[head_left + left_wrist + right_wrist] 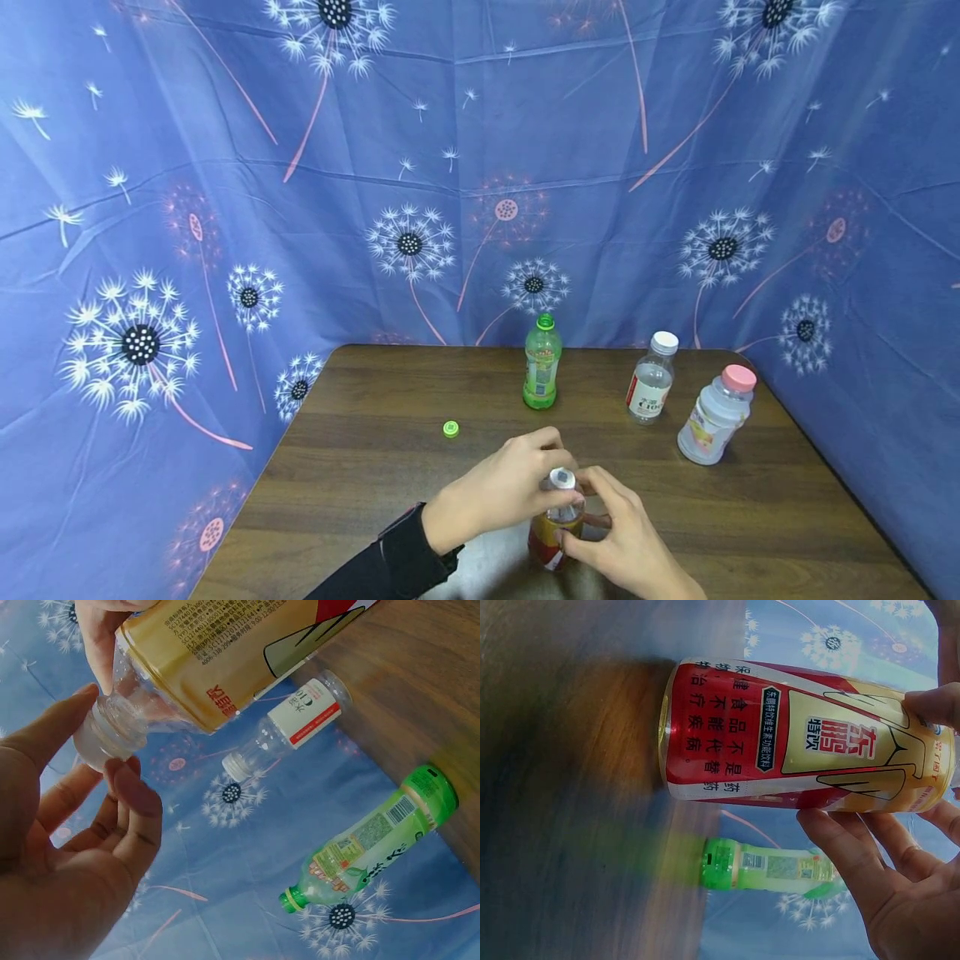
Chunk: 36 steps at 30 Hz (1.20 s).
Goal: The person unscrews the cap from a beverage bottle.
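Note:
A bottle (557, 533) with a red and gold label stands upright on the table near the front. My left hand (506, 492) pinches its whitish cap (94, 742) between thumb and fingers. Round the gold upper part of the label, my right hand (618, 529) grips the bottle, thumb on one side and fingers on the other. The right wrist view shows the label's front and the right fingers (855, 851) against it. Behind the hands a green bottle (542, 367) stands without a cap, and a small green cap (451, 429) lies to its left.
To the right stand a clear bottle (650, 383) with a white cap and a whitish bottle (712, 421) with a pink cap. The brown wooden table (360, 467) meets a blue dandelion-patterned cloth (465, 167) at the back and sides.

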Available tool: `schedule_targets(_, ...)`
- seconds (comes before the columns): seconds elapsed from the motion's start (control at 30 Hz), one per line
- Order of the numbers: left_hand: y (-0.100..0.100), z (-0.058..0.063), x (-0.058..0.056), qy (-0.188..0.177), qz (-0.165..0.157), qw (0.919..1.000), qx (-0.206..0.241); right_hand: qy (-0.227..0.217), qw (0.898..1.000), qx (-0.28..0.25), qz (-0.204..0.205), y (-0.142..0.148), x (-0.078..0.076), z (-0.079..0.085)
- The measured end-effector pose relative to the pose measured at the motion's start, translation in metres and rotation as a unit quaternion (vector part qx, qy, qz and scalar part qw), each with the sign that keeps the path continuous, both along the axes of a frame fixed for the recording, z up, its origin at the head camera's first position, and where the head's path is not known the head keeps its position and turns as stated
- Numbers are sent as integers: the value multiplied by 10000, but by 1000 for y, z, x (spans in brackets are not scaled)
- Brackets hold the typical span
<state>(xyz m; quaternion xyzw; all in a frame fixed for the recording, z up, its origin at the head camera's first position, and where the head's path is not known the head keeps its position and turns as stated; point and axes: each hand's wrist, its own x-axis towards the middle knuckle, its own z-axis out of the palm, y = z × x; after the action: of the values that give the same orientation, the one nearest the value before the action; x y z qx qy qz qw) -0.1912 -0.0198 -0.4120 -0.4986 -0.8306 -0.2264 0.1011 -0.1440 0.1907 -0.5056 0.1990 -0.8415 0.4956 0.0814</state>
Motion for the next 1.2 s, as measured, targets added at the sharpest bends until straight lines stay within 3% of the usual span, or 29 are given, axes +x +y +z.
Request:
schedule_targets(0.07, -1, 1, -2, -231, -118, 9997, 1, 104, 9999, -3, 8, 1, 0, -1)
schedule_targets(0.3, -7, 7, -11, -544, -703, 9960, -53, 330, 9994, 1, 68, 2, -1, -1)
schedule_targets(0.57, -15, 9, -20, -1022, -1408, 9847, -26, 255, 9996, 55, 85, 2, -1, -1)
schedule_targets(0.8, -15, 8, -20, -1086, -1552, 9817, -178, 238, 9997, 49, 51, 3, -1, -2)
schedule_targets(0.93, -10, 6, -13, -705, -1334, 9886, -29, 352, 9993, 38, 97, 5, 0, -4)
schedule_targets(1.07, -2, 0, -5, 270, -468, 9985, 73, 439, 9989, 46, 159, 5, -1, -4)
schedule_targets(1.2, 4, -6, -1, 926, 349, 9951, -35, 500, 9985, 100, 216, 3, -2, -4)
